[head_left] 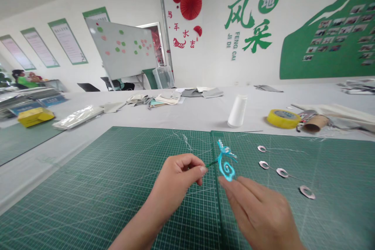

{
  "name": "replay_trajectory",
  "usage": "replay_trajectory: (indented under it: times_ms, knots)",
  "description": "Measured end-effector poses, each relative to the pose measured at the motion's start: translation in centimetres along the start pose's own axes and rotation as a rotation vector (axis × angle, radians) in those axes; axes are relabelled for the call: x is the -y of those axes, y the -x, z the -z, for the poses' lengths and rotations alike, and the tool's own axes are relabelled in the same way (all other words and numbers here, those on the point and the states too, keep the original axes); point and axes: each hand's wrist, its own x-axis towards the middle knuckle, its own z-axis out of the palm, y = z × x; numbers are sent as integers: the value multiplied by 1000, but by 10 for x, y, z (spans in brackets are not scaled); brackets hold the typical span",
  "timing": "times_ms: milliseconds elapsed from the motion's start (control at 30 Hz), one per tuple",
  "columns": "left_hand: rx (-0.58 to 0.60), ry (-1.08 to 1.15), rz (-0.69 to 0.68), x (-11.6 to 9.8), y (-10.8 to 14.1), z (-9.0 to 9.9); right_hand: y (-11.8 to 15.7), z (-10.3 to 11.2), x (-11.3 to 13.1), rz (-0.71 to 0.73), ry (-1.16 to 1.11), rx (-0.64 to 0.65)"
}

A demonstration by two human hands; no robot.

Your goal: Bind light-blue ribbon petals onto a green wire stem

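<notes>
My left hand (183,175) pinches the dark green stem of a bright blue craft flower (227,168) between thumb and forefinger. The flower has a curled spiral petal below and narrow petals with pale, shiny beads above. At the lower edge of the spiral petal, my right hand (259,207) is closed with its fingertips on the petal; the back of the hand hides part of the grip. Both hands are above the green cutting mats (131,164). To the right lie several small pale rings (282,172), some with thin threads or wires.
Beyond the mats stands a white thread cone (238,111). A yellow tape roll (283,118) and a cardboard tube (315,123) are at the right. Fabric scraps (166,97) lie farther back. On the left are a yellow box (35,116) and a plastic-wrapped packet (79,117). A person (26,79) sits far left.
</notes>
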Motion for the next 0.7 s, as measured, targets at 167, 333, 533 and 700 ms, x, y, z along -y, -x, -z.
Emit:
replay_trajectory:
  times_ms: [167,333,533,700]
  knots:
    - [199,158,41,-2,1,7,-9,3,-6,-281,-305,111]
    - [472,129,38,-1,4,14,-14,6,-17,-445,-626,375]
    - [598,-138,20,-7,11,17,-16,3,-26,-404,-801,499]
    - [478,-522,-162,-6,16,13,-20,7,-25,-363,-690,545]
